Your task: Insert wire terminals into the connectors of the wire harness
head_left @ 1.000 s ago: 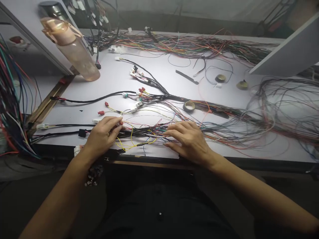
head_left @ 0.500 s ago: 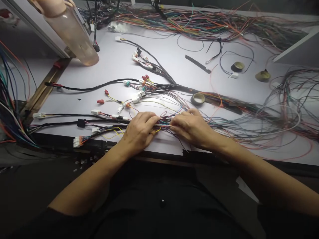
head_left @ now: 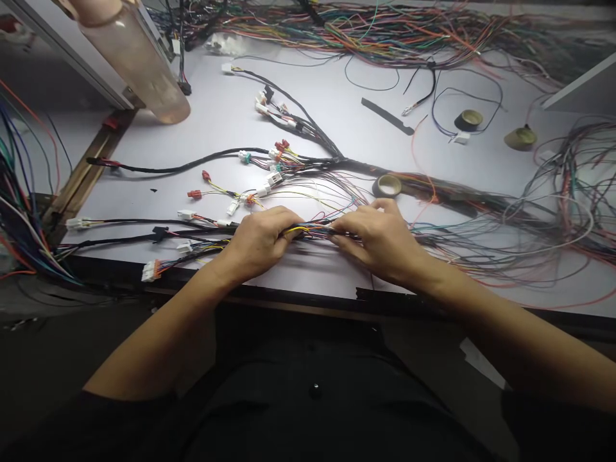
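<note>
Near the front edge of the white table, my left hand (head_left: pixel 262 237) is closed around a bundle of thin coloured wires (head_left: pixel 312 228). My right hand (head_left: pixel 378 234) grips the same bundle a short way to the right, its fingertips hidden in part behind the wires. Left of my left hand run black-wrapped harness branches (head_left: pixel 125 239) ending in a black connector (head_left: pixel 160 234) and a white-and-orange connector (head_left: pixel 151 271). Just beyond my hands lie red connectors (head_left: pixel 194 194) and white connectors (head_left: pixel 274 179) on thin leads. The loose wires fan out to the right.
A roll of tape (head_left: pixel 387 186) stands just behind my right hand, two more rolls farther right. A long wire pile (head_left: pixel 366 35) covers the back. A clear bottle (head_left: pixel 139 64) leans at the left; a tangle of wires (head_left: pixel 572 173) fills the right side.
Both hands have drawn the wire bundle together and raised it slightly; the wires between them lie tighter and straighter. The view has shifted a little.
</note>
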Demonstrator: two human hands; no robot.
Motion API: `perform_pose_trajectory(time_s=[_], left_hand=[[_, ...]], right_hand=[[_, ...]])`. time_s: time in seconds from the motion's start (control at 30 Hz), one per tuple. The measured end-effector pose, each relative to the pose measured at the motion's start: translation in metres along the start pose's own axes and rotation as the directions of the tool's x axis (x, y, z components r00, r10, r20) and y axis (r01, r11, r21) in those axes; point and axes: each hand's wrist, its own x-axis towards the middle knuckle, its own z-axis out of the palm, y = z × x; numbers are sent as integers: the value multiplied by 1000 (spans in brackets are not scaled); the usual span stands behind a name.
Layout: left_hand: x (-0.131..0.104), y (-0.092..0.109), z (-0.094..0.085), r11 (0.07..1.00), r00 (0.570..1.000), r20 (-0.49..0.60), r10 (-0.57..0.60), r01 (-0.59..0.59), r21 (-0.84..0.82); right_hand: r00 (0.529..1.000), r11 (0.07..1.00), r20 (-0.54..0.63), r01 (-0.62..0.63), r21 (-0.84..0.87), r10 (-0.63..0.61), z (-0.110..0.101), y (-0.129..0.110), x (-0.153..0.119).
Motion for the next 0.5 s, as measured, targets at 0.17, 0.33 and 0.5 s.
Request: perform_pose_trajectory(time_s=[0.17,0.33,0.5], left_hand=[[2,-2,-2,1000,1000,-1,-8,8,-26],[-1,-2,0,998,999,-39,37,-39,-42],[-12,0,6,998,991,-123,55,-54,13]], right_hand=[[957,994,-284,35,-104,-63,-13,-20,-18],[972,976,-222,31,-217,-80,-5,-31,-31],[990,936,-141,-59,-346,10,8,-30,-25]])
